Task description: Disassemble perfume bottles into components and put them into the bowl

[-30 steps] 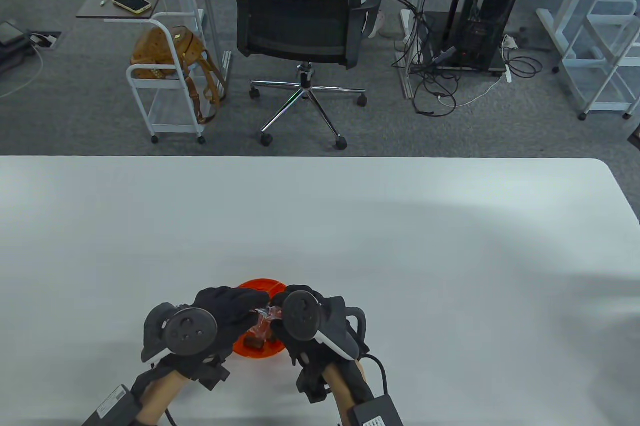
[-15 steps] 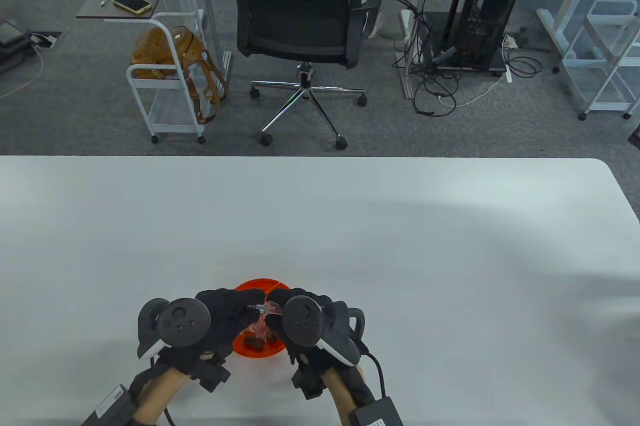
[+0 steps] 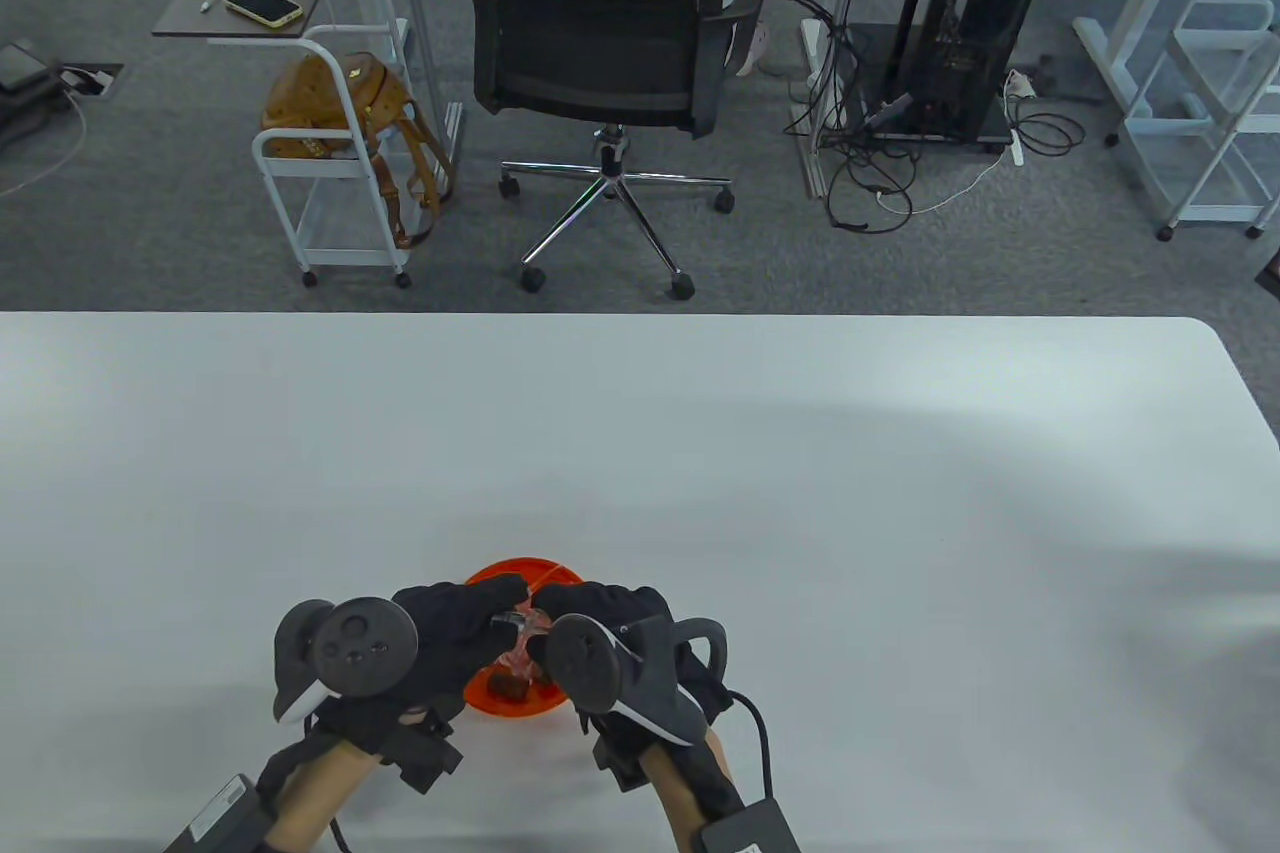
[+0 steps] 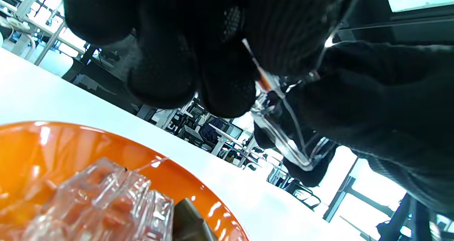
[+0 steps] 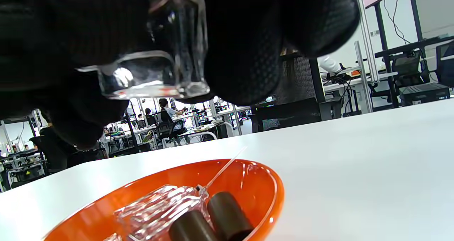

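Note:
Both gloved hands hold one clear glass perfume bottle [image 3: 520, 631] just above the orange bowl [image 3: 520, 708]. My right hand [image 3: 565, 608] grips the bottle's body [image 5: 166, 56], fingers curled round it. My left hand [image 3: 485, 608] pinches the bottle's top end [image 4: 273, 88], where a thin tube shows. In the bowl [image 5: 262, 187] lie another clear glass bottle [image 5: 159, 205], two dark brown caps [image 5: 227, 212] and a thin clear tube [image 5: 227, 168]. The hands hide most of the bowl in the table view.
The white table [image 3: 800, 493] stretches far and to both sides of the bowl. Beyond its far edge stand an office chair [image 3: 600, 43], a white cart with a brown bag [image 3: 335, 108] and a computer tower with cables [image 3: 985, 33].
My right hand has rolled, its tracker swinging down and a little left. The left hand has edged left and up. Both keep hold of the bottle over the bowl.

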The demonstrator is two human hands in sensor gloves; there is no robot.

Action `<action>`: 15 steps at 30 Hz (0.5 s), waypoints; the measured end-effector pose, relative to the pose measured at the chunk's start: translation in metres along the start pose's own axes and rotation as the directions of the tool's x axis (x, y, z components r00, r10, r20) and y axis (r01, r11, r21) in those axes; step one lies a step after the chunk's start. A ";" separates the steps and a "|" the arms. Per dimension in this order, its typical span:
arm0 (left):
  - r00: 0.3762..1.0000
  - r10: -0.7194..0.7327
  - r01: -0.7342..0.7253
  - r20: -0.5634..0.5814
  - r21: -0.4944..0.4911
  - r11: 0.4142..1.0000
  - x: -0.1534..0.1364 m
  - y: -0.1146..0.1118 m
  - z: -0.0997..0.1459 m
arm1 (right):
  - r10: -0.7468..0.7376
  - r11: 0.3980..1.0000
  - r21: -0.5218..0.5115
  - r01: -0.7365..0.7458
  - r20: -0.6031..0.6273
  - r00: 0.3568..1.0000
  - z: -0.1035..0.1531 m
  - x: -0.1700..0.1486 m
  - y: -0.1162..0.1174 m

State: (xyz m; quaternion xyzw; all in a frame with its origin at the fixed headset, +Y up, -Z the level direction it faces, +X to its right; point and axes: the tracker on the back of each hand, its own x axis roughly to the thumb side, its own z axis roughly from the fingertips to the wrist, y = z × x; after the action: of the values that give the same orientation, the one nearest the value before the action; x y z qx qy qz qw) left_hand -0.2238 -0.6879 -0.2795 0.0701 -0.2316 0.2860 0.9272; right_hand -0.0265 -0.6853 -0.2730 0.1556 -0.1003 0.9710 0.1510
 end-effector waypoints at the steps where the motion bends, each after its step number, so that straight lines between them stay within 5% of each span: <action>1: 1.000 -0.025 0.025 0.018 -0.004 1.000 0.001 0.001 -0.001 | -0.036 0.999 0.002 0.036 -0.004 0.999 0.000 -0.001 -0.001; 15: 1.000 -0.026 0.026 0.013 -0.035 0.999 -0.001 -0.003 0.000 | -0.034 0.999 0.020 0.034 0.002 0.999 0.000 -0.001 0.000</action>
State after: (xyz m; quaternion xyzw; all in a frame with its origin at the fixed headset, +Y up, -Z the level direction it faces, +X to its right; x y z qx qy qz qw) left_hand -0.2232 -0.6907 -0.2806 0.0585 -0.2414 0.2692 0.9305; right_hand -0.0256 -0.6858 -0.2734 0.1597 -0.0882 0.9691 0.1658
